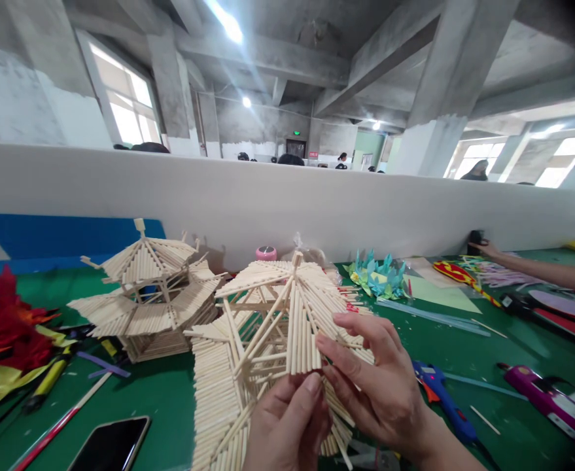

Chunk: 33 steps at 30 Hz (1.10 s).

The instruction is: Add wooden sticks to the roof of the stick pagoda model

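Note:
A pagoda model [294, 320] made of pale wooden sticks stands in front of me, its roof partly covered with rows of sticks and partly bare frame. My left hand [292, 418] is closed at the roof's lower edge, thumb and fingers pinching around the stick ends. On the roof's right side, my right hand [380, 373] has its bent fingertips pressed against the outermost stick of the same row. Exactly what lies between the fingertips is partly hidden. Behind and left stands a second stick pagoda [150, 288] with two roof tiers.
A blue glue gun [444, 399] lies right of my hands, near a purple-and-white tool [552, 399]. At front left are a phone [110, 445] and red paper flowers [12, 327]. Teal folded paper [378, 273] sits behind. Another person's arm [547, 268] reaches in from the right. A white partition [267, 203] runs behind.

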Each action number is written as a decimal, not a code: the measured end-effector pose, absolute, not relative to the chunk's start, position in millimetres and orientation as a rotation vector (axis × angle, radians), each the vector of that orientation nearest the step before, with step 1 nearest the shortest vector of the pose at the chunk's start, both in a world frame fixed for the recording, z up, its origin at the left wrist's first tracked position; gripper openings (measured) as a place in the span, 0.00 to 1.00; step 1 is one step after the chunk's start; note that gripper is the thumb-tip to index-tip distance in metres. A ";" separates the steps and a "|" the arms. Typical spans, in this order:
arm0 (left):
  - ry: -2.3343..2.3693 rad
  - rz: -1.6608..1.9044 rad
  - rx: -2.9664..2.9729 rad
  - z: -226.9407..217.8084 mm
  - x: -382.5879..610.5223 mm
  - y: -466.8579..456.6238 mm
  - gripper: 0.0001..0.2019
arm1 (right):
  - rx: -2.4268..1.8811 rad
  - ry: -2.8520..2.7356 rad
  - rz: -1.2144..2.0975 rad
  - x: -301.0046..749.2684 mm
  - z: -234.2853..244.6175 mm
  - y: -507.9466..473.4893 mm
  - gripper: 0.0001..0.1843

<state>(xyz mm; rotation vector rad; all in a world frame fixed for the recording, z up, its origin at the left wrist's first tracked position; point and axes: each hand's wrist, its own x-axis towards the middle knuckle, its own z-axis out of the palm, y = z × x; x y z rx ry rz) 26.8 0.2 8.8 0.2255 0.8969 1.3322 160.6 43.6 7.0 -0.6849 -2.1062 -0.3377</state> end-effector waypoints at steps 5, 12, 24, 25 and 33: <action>0.874 1.396 0.216 5.2 32.5 3.9 0.12 | -0.654 -2.104 -0.344 161.1 7.2 42.7 0.19; 0.877 1.446 0.210 3.3 35.4 6.2 0.14 | -0.647 -2.120 -0.314 160.2 5.8 41.6 0.21; 0.903 1.491 0.220 7.2 37.2 6.2 0.16 | -0.659 -1.983 0.138 160.5 2.8 41.5 0.22; 0.907 1.490 0.217 7.6 37.5 6.1 0.16 | -0.656 -1.983 0.142 160.7 2.4 41.2 0.21; 0.891 1.462 0.231 3.2 35.2 9.8 0.15 | -0.680 -2.004 0.149 160.5 1.3 41.6 0.20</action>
